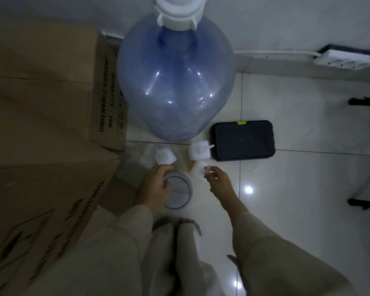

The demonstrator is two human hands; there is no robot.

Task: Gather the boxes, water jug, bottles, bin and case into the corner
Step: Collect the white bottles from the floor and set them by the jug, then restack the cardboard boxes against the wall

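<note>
1. Two cardboard boxes stand stacked or side by side at the far left, hard against the wall. They seem to anchor the corner that everything else is drawn toward.
2. The left hand rests on the rim of the small round bin, its fingers curled over the edge. That hold looks meant for sliding the bin across the floor tiles toward the boxes.
3. The blue water jug stands upright just beside the upper box, near the wall, with its white cap on top.
4. Three small white bottles sit clustered in front of the jug, between bin and case. The right hand pinches the cap of the nearest one, likely to nudge it into the group.
5. The black case lies flat, just right of the bottles.
6. A white power strip lies along the wall, far right.
</note>
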